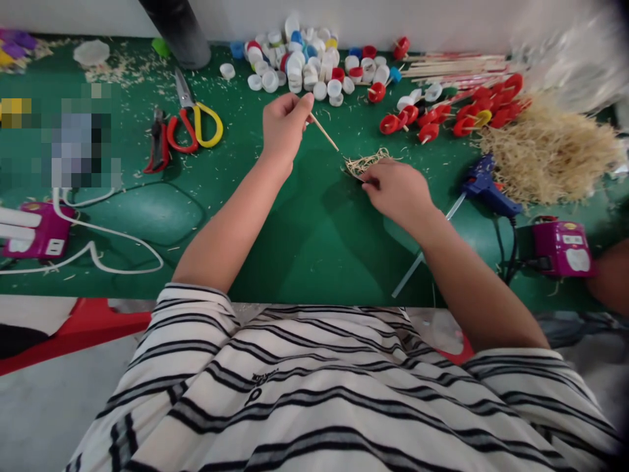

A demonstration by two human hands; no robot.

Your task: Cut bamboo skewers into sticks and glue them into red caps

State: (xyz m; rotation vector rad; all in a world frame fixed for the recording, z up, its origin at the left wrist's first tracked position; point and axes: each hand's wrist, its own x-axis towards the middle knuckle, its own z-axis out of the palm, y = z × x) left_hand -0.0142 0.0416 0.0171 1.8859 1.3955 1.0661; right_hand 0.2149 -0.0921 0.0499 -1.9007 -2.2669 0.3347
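Wooden skewer runs slantwise over the green table at about 12 o'clock from the person's chest, its upper end pinched in the closed fingers of the left hand. Its lower end meets a small tuft of straw, which the right hand grips with fingers curled shut at 1 o'clock. Bottle caps are heaped at 12 o'clock beyond the hands, scissors lie at 10 o'clock, a blue glue gun sits at 2 o'clock, just beside a big straw pile.
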